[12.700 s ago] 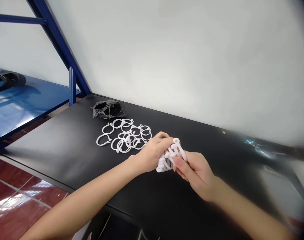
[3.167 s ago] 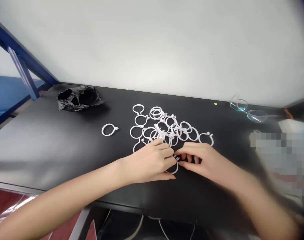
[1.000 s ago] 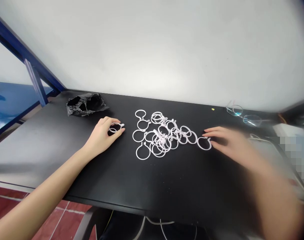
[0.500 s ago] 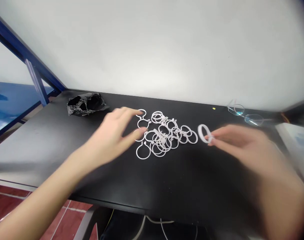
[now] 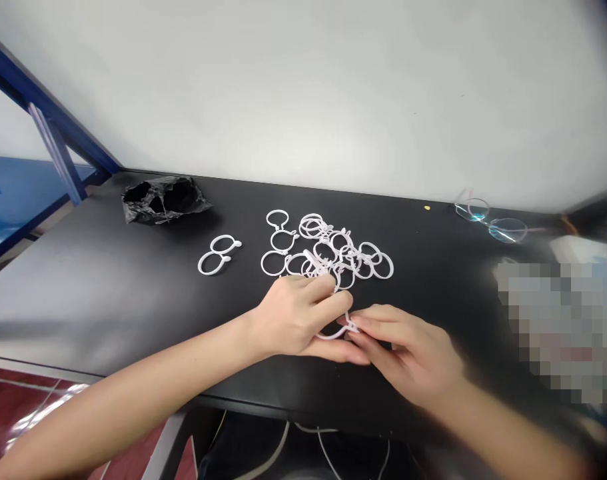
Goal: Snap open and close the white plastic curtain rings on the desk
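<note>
My left hand (image 5: 300, 317) and my right hand (image 5: 408, 347) meet low over the black table (image 5: 108, 293), both pinching one white plastic ring (image 5: 339, 329) between their fingertips. Just beyond the hands lies a loose pile of several white rings (image 5: 333, 253). Two more white rings (image 5: 218, 253) lie together to the left of the pile, apart from it.
A crumpled black plastic bag (image 5: 160, 198) sits at the back left of the table. A pair of glasses (image 5: 490, 220) lies at the back right near the white wall. A blue metal frame (image 5: 48, 133) stands to the left. Cables hang under the table's front edge.
Both hands have come together in front of the pile from out at either side. The ring my left hand carried now lies at the left; the right hand's ring is between both hands.
</note>
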Available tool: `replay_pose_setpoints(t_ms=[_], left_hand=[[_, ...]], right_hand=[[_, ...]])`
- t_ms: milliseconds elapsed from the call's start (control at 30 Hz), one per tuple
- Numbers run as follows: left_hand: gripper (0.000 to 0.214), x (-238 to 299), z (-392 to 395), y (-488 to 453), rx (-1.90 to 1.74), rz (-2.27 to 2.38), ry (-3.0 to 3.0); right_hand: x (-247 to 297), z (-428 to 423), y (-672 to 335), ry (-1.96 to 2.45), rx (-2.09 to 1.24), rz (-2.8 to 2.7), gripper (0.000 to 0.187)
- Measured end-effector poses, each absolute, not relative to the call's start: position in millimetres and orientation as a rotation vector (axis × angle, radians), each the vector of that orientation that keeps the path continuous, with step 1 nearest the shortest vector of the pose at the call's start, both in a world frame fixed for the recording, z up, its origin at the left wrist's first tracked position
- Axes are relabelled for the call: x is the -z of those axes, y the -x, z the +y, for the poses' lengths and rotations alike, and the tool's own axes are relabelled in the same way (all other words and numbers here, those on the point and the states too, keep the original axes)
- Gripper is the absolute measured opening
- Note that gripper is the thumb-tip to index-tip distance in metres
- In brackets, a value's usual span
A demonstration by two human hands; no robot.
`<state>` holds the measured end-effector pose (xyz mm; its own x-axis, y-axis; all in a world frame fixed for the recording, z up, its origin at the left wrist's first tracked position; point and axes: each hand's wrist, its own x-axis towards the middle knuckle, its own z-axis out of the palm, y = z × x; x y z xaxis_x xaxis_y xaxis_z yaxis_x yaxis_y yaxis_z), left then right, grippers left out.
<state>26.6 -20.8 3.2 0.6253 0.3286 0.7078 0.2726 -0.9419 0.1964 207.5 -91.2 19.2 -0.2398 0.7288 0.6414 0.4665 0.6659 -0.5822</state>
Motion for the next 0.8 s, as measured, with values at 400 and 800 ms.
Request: replay_pose_setpoints(t_ms=[400, 800], left_hand=[[0.051, -3, -26, -25, -1.344, 0.520, -2.766], [0.035, -12, 34, 78, -0.830, 1.247, -2.835]], right_hand=[[-17, -96, -198, 0.929, -0.509, -1.899, 0.016], [-12, -57, -252, 1.383, -0.369, -1.665, 0.016]])
